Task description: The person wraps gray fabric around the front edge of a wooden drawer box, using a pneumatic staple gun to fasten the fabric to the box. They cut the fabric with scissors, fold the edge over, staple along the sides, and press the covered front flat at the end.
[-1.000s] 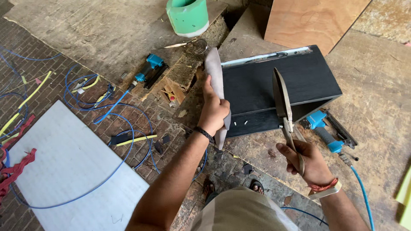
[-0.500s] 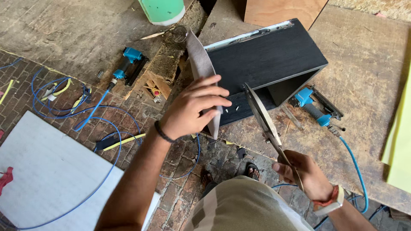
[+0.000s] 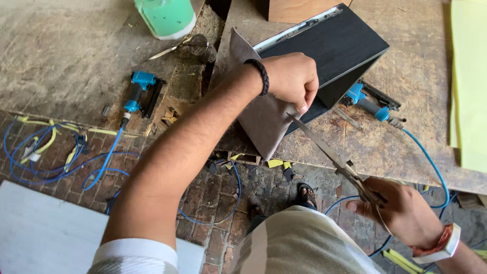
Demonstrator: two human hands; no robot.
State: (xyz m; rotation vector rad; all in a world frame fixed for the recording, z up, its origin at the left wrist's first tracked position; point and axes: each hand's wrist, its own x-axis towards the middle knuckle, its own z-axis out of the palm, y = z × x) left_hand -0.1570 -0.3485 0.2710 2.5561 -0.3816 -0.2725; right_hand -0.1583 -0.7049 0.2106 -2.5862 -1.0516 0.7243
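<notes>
Left hand [image 3: 290, 80]: fingers curled shut, pinching the upper edge of a grey sheet of flexible material [image 3: 264, 119]. The sheet hangs from that grip, draped against the front of a black box-shaped panel [image 3: 335, 48] and tapering to a corner just over the table's [image 3: 406, 147] front edge. A dark braided band sits on the left wrist.

Right hand [image 3: 401, 210]: fingers closed round the handles of a long pair of scissors [image 3: 329, 149]. The blades run up and to the left, with the tips touching the sheet just below the left fingers. Whether the blades are parted cannot be told. A red thread and a pale strap sit on the right wrist.

Surroundings: the black panel lies on the worn plywood table with a metal rail along its far edge. A blue pneumatic nailer [image 3: 373, 104] lies just beside the panel's right corner, its blue hose [image 3: 431, 162] trailing off the table edge near the right hand. A second blue nailer [image 3: 139, 91] rests on the concrete to the left, with its hose looping over the brick floor [image 3: 203, 193]. A green plastic container [image 3: 166, 18] stands at the top; a second pair of scissors [image 3: 182, 46] lies just below it. A yellow-green sheet [image 3: 469, 81] covers the table's right side. A white board [image 3: 45, 233] lies lower left. Yellow offcuts lie under the table edge. A sandalled foot [image 3: 307, 195] shows below the sheet
</notes>
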